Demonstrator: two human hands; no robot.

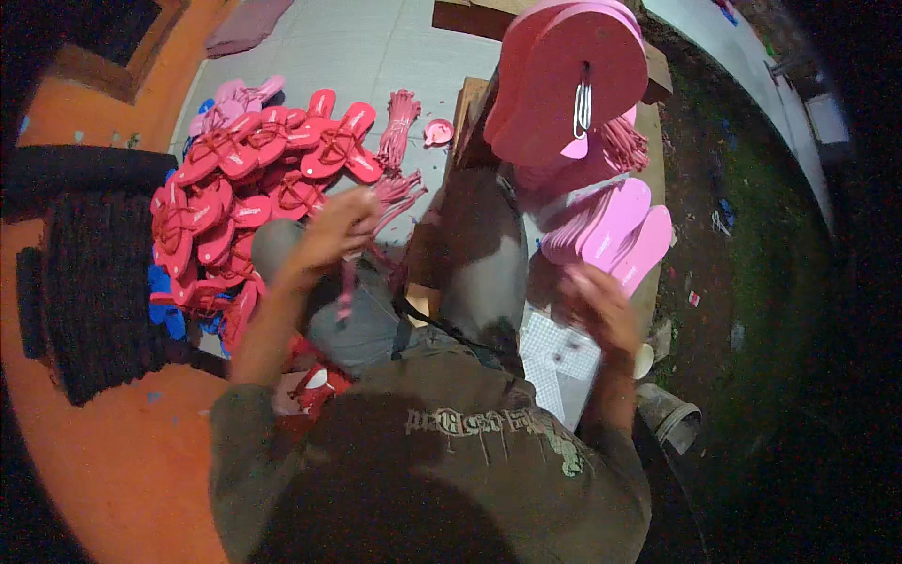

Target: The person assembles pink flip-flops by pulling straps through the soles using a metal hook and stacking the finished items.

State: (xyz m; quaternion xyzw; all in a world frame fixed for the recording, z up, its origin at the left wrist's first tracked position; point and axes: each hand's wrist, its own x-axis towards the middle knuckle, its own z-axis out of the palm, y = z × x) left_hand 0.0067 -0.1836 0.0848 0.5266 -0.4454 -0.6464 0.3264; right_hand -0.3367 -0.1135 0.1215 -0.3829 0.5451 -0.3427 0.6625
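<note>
My left hand (336, 228) is closed on a pink Y-shaped sandal strap (348, 287) that hangs down over my left knee. My right hand (598, 305) reaches toward a fan of pink sandal soles (615, 230) lying on a wooden bench; its fingers are spread and whether it touches the nearest sole is unclear. A tall stack of pink soles (564, 80) stands upright on the bench ahead, with a metal hook tool (583, 108) fixed in front of it.
A heap of finished red sandals (249, 179) lies on the floor to my left, with bundles of pink straps (399, 127) beside it. A dark woven mat (89, 282) lies far left. A checked white board (559, 352) sits by my right knee.
</note>
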